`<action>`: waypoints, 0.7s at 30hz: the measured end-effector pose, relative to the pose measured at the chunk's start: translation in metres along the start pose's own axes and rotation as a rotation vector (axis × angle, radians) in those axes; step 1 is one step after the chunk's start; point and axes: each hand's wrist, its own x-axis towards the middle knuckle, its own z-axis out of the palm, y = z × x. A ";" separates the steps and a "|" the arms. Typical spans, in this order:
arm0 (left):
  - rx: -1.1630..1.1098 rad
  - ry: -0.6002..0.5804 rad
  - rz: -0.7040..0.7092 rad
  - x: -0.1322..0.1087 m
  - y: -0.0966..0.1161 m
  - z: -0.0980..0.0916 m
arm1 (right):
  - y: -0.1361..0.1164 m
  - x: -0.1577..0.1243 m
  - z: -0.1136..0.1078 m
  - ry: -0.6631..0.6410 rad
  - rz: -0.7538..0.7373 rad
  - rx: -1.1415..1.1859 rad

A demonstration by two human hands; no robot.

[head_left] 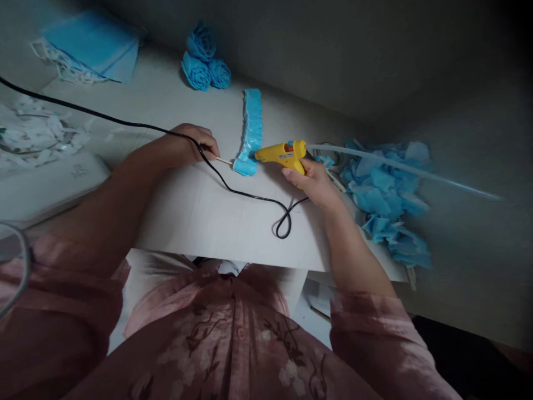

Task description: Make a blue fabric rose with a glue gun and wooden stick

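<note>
My right hand [313, 179] is wrapped round the grip of a yellow hot glue gun [278, 154], with a long clear glue stick [400, 165] jutting from its back end. The gun's nozzle is at the lower part of a pleated blue strip [252, 122] lying on the table. Pinched in my left hand [199, 141] is a thin wooden stick [224, 160], whose far end meets the rolled lower end of the strip. A black cord [239, 192] runs past my left hand and loops below the gun.
Three blue fabric roses [202, 58] sit at the back of the white table [200, 222]. Blue face masks [95, 47] are stacked back left, above white straps [37, 133] and a white box [54, 183]. Crumpled blue pieces [387, 189] are heaped at the right, by a wall.
</note>
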 end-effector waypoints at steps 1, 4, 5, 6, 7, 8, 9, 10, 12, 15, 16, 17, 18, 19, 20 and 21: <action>0.001 -0.002 0.000 0.000 0.000 0.000 | 0.000 0.000 -0.001 0.001 0.001 -0.004; 0.005 -0.006 -0.001 -0.001 0.001 -0.001 | 0.000 0.000 -0.003 0.004 0.005 -0.022; 0.003 -0.011 0.002 -0.001 0.002 -0.001 | 0.000 0.000 -0.004 0.004 0.003 -0.028; 0.002 -0.010 0.004 -0.001 0.003 -0.002 | 0.000 0.000 -0.005 0.005 -0.002 -0.035; 0.000 -0.008 0.006 -0.001 0.004 -0.002 | 0.001 0.000 -0.006 0.009 -0.008 -0.042; -0.001 -0.010 0.008 -0.001 0.004 -0.003 | 0.001 0.000 -0.007 0.012 -0.015 -0.050; -0.001 -0.015 0.011 -0.001 0.005 -0.003 | 0.000 0.000 -0.008 0.016 -0.020 -0.058; 0.001 -0.018 0.012 -0.001 0.005 -0.004 | 0.000 -0.001 -0.009 0.017 -0.024 -0.063; 0.006 -0.022 0.014 -0.001 0.005 -0.004 | 0.001 -0.001 -0.010 0.014 -0.026 -0.065; 0.001 -0.020 0.014 -0.002 0.004 -0.004 | 0.002 -0.001 -0.011 -0.004 -0.010 -0.058; -0.002 -0.018 0.014 -0.002 0.003 -0.003 | 0.003 -0.001 -0.011 -0.007 -0.003 -0.053; -0.003 -0.018 0.017 -0.002 0.003 -0.003 | 0.004 0.000 -0.010 -0.009 0.003 -0.048; -0.003 -0.015 0.020 -0.002 0.002 -0.003 | 0.004 0.000 -0.010 -0.011 0.007 -0.043; -0.005 -0.011 0.024 -0.002 0.001 -0.002 | 0.004 0.000 -0.009 -0.012 0.008 -0.039; -0.007 -0.007 0.029 -0.001 0.000 -0.002 | 0.004 0.000 -0.009 -0.014 0.008 -0.036; -0.013 -0.001 0.034 -0.001 -0.001 -0.001 | 0.004 0.000 -0.009 -0.018 0.010 -0.035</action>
